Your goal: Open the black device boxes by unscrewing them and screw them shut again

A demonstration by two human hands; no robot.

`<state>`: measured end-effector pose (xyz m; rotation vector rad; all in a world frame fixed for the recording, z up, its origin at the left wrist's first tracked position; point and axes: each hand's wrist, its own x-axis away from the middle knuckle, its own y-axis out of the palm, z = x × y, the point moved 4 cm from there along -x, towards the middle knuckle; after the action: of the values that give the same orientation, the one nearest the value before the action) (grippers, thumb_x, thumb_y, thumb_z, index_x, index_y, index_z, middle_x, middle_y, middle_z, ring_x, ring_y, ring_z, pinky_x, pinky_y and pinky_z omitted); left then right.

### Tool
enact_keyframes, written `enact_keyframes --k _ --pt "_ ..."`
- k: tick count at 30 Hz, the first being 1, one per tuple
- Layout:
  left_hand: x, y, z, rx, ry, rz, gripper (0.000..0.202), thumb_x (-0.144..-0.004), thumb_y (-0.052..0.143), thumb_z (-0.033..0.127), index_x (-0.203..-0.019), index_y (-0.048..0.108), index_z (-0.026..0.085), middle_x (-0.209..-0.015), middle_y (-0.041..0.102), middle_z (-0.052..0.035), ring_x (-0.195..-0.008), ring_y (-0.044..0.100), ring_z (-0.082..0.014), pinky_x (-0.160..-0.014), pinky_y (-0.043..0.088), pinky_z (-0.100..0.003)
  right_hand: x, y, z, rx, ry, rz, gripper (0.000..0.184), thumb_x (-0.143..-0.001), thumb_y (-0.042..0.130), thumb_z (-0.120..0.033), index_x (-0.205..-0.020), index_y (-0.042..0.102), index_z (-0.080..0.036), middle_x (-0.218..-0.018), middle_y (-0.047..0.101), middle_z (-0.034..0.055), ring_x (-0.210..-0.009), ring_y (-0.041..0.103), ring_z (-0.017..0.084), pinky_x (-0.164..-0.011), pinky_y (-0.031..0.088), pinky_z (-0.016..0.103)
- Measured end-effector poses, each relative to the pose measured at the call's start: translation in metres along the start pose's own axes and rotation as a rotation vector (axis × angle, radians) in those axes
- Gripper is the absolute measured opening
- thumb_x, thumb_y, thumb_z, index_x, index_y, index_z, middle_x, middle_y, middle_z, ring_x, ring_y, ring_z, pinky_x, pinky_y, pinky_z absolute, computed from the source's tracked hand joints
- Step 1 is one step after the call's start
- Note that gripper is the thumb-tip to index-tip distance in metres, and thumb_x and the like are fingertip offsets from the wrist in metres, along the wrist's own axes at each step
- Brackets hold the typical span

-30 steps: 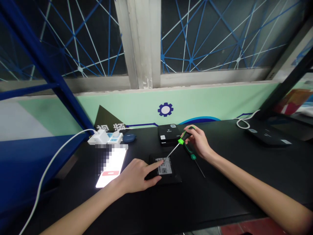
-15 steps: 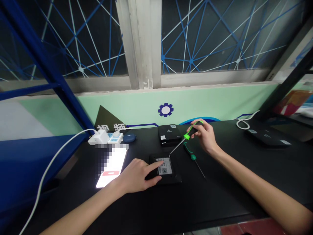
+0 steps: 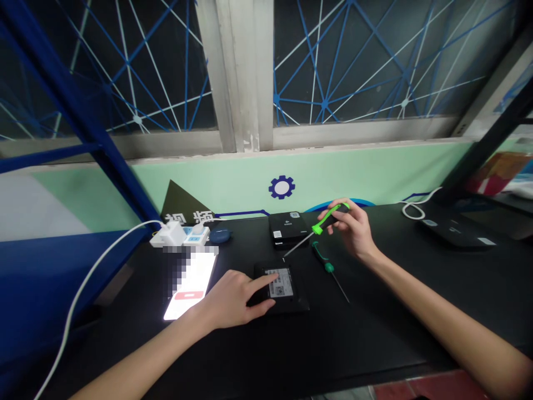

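A small black box-shaped device (image 3: 298, 294) with a white printed label lies on the black table in front of me. Across its left side rests my left hand (image 3: 235, 297), index finger and thumb stretched apart over the label and the near edge. My right hand (image 3: 353, 228) is wrapped round the black and bright green handle of a screwdriver (image 3: 318, 228). Its metal shaft slants down to the left, with the tip near the device's far edge; I cannot tell whether it touches. A second screwdriver (image 3: 329, 267), with a dark green handle, lies to the device's right.
Behind the device sits another black box (image 3: 288, 229). A lit phone (image 3: 194, 283), a white power strip (image 3: 195, 235) with a charger and cable, and a dark blue case (image 3: 220, 236) are on the left. A flat black device (image 3: 456, 234) lies far right.
My right hand has shifted slightly to the right and up. The screwdriver's tip has moved a little left and away from me. My left hand has stayed still.
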<state>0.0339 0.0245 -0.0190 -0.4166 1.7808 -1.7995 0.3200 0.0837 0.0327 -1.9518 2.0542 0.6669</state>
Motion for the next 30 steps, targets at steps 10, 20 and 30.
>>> enact_keyframes --k 10,20,30 --pt "0.0002 -0.0013 0.0004 0.017 0.006 0.015 0.051 -0.099 0.043 0.050 -0.143 0.047 0.025 -0.054 0.057 0.0052 -0.051 0.058 -0.0156 -0.057 0.038 -0.025 -0.0001 0.0005 -0.0013 -0.079 0.138 -0.010 0.019 -0.078 0.066 -0.033 -0.082 0.051 -0.022 -0.078 0.070 0.0024 -0.043 0.052 0.010 -0.038 0.037 0.023" --pt "0.0002 -0.0018 0.0006 0.026 0.017 0.045 0.050 -0.099 0.044 0.049 -0.142 0.048 0.025 -0.052 0.055 0.0067 -0.049 0.056 -0.0140 -0.057 0.039 -0.025 -0.0020 -0.0045 -0.0006 0.045 0.110 0.128 0.041 -0.083 0.065 -0.053 -0.066 0.044 -0.022 -0.057 0.060 -0.0007 -0.030 0.040 0.006 -0.028 0.028 0.021" --pt "-0.0001 -0.0026 0.0009 0.015 0.007 0.020 0.050 -0.099 0.044 0.049 -0.143 0.046 0.026 -0.055 0.057 0.0056 -0.051 0.057 -0.0147 -0.057 0.038 -0.025 -0.0005 -0.0059 0.0058 -0.007 0.134 0.120 0.040 -0.086 0.061 -0.052 -0.066 0.043 -0.022 -0.059 0.061 0.0011 -0.034 0.044 0.009 -0.029 0.032 0.022"
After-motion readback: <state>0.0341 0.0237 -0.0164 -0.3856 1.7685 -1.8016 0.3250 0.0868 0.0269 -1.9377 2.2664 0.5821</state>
